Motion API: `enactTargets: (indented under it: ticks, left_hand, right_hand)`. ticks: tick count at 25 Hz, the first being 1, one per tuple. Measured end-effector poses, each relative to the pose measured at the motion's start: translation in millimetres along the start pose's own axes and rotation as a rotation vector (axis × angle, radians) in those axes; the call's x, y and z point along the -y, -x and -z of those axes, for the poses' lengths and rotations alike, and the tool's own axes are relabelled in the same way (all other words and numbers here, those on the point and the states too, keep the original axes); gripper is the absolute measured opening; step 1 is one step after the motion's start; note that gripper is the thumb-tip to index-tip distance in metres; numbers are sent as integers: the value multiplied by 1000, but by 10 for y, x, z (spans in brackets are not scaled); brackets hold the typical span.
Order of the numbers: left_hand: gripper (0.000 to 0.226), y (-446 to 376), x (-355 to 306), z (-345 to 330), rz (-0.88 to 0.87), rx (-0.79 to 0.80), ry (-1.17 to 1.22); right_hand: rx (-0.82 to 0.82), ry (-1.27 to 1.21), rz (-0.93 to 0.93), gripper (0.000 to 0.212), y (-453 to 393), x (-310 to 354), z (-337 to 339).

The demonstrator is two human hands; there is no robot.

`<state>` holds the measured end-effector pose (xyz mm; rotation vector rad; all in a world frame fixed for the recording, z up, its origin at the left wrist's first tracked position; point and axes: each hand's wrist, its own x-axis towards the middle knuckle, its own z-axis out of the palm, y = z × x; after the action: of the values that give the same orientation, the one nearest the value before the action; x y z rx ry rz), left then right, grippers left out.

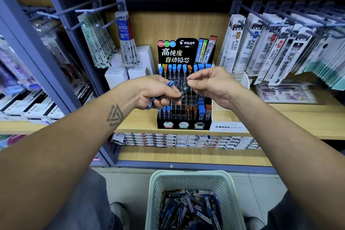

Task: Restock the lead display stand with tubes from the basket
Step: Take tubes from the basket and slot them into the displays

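Pale green perforated basket [194,179] sits on the floor at the near edge, between the person's shoes, filled with a loose heap of dark and blue lead tubes [190,209]. Both forearms reach far over it to the shelf. Left hand [158,91] grips a bundle of blue-capped tubes [152,101], fingers curled round them. Right hand [209,85] pinches the top of a single dark tube [183,89] between thumb and forefinger; the tube's lower end touches the left hand's fingertips. Both hands hang in front of the black lead display stand [184,117] on the wooden shelf [291,117], hiding part of its middle rows. Far row holds blue and orange capped tubes; several middle and near slots stand open. White boxes [128,73] stand just left of the stand; a MONO sign [228,127] sits just right of it. Hanging refill packs [276,48] crowd the pegs on both sides. Flat boxes [186,140] line the shelf below.
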<state>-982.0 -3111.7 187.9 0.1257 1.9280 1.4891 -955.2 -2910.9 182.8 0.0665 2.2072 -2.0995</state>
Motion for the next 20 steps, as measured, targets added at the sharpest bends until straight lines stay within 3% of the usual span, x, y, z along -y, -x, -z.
enactTargets:
  ticks: [7, 13, 16, 20]
  left_hand:
    - [19, -3, -29, -56, -22, -62, 13]
    - [20, 1, -41, -97, -55, -71, -25]
    - [12, 1, -67, -136, -87, -77, -36]
    - [20, -83, -106, -200, -134, -140, -40]
  right_hand:
    - [85, -102, -25, 30, 31, -7, -33]
    - [94, 63, 50, 18, 72, 53, -10]
    - [39, 108, 94, 20, 89, 146, 116]
    - [-125, 128, 146, 14, 114, 180, 402]
